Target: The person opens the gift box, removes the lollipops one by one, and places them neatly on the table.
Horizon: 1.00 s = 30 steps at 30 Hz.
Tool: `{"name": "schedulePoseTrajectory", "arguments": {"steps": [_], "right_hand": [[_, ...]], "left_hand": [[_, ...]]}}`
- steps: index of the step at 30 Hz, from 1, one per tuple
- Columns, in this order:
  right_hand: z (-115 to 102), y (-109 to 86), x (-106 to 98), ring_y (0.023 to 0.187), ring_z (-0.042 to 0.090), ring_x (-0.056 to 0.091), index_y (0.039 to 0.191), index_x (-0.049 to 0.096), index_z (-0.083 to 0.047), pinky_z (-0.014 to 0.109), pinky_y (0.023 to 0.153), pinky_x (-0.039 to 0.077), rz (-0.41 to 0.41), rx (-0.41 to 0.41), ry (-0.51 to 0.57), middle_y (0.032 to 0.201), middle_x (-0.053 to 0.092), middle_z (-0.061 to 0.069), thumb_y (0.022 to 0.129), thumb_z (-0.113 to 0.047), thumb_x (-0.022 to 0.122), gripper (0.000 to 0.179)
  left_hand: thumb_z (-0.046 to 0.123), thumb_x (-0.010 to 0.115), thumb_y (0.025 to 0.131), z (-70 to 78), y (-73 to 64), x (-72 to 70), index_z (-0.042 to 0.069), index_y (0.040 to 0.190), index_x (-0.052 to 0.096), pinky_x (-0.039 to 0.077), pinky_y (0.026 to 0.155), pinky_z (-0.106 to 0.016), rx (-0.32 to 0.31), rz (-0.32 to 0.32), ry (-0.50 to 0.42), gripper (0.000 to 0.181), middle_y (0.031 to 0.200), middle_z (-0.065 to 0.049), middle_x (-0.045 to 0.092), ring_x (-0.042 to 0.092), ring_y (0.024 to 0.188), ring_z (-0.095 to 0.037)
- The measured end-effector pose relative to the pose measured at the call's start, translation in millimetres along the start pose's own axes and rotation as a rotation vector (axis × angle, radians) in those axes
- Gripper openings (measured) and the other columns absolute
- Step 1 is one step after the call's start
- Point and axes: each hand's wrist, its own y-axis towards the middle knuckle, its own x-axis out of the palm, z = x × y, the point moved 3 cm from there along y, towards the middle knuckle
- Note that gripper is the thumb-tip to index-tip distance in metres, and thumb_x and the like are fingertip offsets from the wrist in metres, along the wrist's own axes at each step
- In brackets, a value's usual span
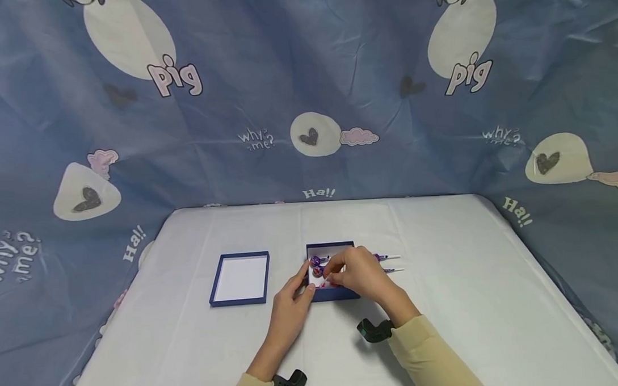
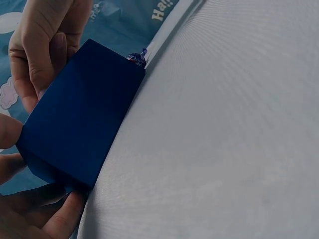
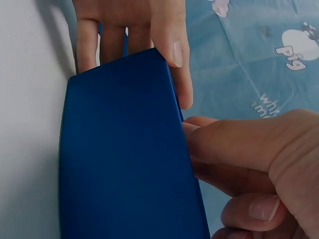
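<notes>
Your sleeves (image 1: 432, 353) are nearest the head camera, cut off by its lower edge. The box (image 1: 335, 294) sits on the surface (image 1: 471, 312) ahead of you, open side up, with lollipops (image 1: 318, 271) inside, their heads toward the left wall. Your left hand (image 1: 287, 310) touches the box's left end: the fingers are extended along that wall, and the thumb, spread from them, rests at the near left corner. Your right hand (image 1: 360, 271) reaches over the box and covers much of its inside; its thumb and forefinger come together, pinching what looks like a lollipop by its stick, though the hand hides most of it. Its other fingers are curled in. Your left forearm slants up to the right, your right one up to the left, so the hands meet at the box. Each wrist carries a small camera (image 1: 374, 331). Just beside the box's right wall, two more lollipops lie with sticks pointing right. The lid (image 1: 239, 279) lies to the left, apart from the box, white inside up. Patterned cloth (image 1: 304, 62) hangs beyond the surface.
</notes>
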Motion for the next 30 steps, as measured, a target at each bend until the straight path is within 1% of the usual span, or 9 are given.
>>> {"name": "schedulePoseTrajectory", "arguments": {"steps": [3, 7, 11, 14, 19, 23, 25, 30], "right_hand": [[0.3, 0.3, -2.6, 0.069, 0.001, 0.060, 0.083, 0.081, -0.021, 0.028, 0.064, 0.052, -0.018, -0.009, -0.030, 0.074, 0.068, -0.019, 0.084, -0.013, 0.082, 0.008], [-2.9, 4.9, -4.4, 0.065, -0.001, 0.058, 0.083, 0.081, -0.020, 0.026, 0.061, 0.051, -0.056, -0.061, -0.077, 0.075, 0.069, -0.018, 0.083, -0.012, 0.082, 0.009], [-6.5, 8.4, -2.8, 0.062, -0.001, 0.059, 0.083, 0.081, -0.017, 0.025, 0.058, 0.051, -0.068, -0.096, -0.061, 0.072, 0.069, -0.015, 0.083, -0.007, 0.081, 0.010], [-7.4, 8.3, 1.0, 0.059, 0.000, 0.059, 0.085, 0.081, -0.016, 0.025, 0.056, 0.051, -0.073, -0.094, -0.027, 0.069, 0.068, -0.014, 0.083, -0.005, 0.078, 0.012], [-10.7, 6.1, 5.4, 0.059, -0.002, 0.058, 0.084, 0.081, -0.017, 0.023, 0.056, 0.051, -0.049, -0.098, -0.023, 0.069, 0.068, -0.015, 0.084, -0.004, 0.076, 0.014], [-14.7, 5.5, 0.0, 0.061, -0.002, 0.059, 0.083, 0.081, -0.017, 0.024, 0.057, 0.052, -0.016, -0.099, -0.045, 0.071, 0.070, -0.013, 0.083, -0.004, 0.077, 0.013], [-15.5, 4.7, -4.6, 0.064, 0.000, 0.061, 0.083, 0.081, -0.018, 0.025, 0.058, 0.052, 0.004, -0.080, -0.058, 0.074, 0.071, -0.013, 0.083, -0.005, 0.077, 0.014], [-15.0, 1.6, -17.6, 0.078, 0.007, 0.066, 0.085, 0.082, -0.021, 0.030, 0.068, 0.055, 0.071, -0.023, -0.071, 0.080, 0.072, -0.014, 0.083, -0.007, 0.078, 0.014]], "left_hand": [[0.025, 0.061, 0.102, 0.1, -0.5, 3.0, 0.025, 0.151, 0.049, 0.048, 0.101, -0.030, 0.001, -0.002, -0.017, 0.050, 0.150, -0.005, 0.050, 0.048, 0.136, -0.022], [0.027, 0.062, 0.102, -0.6, -1.5, 2.6, 0.028, 0.151, 0.049, 0.047, 0.102, -0.030, -0.024, 0.013, -0.001, 0.051, 0.149, -0.001, 0.050, 0.048, 0.135, -0.019], [0.028, 0.062, 0.102, -0.1, -1.0, 0.8, 0.029, 0.151, 0.049, 0.043, 0.107, -0.034, -0.023, 0.022, 0.026, 0.051, 0.148, 0.002, 0.051, 0.048, 0.135, -0.016], [0.027, 0.062, 0.101, -0.4, -0.8, 0.4, 0.029, 0.150, 0.050, 0.041, 0.110, -0.035, -0.030, 0.024, 0.029, 0.050, 0.146, 0.003, 0.053, 0.049, 0.134, -0.015], [0.027, 0.062, 0.102, -1.6, -3.0, 0.1, 0.030, 0.150, 0.050, 0.040, 0.111, -0.036, -0.031, 0.014, 0.034, 0.050, 0.146, 0.003, 0.053, 0.049, 0.134, -0.015], [0.028, 0.062, 0.101, -0.3, -3.0, -0.5, 0.028, 0.150, 0.050, 0.039, 0.112, -0.037, -0.018, 0.026, 0.053, 0.050, 0.145, 0.003, 0.054, 0.048, 0.134, -0.014], [0.028, 0.063, 0.101, 0.3, -2.6, -0.9, 0.027, 0.150, 0.050, 0.039, 0.112, -0.038, -0.019, 0.029, 0.059, 0.050, 0.145, 0.003, 0.055, 0.048, 0.135, -0.014], [0.026, 0.062, 0.102, 1.3, -1.2, -2.5, 0.027, 0.150, 0.051, 0.037, 0.113, -0.037, -0.026, 0.024, 0.056, 0.049, 0.146, 0.004, 0.054, 0.047, 0.135, -0.014]]}}
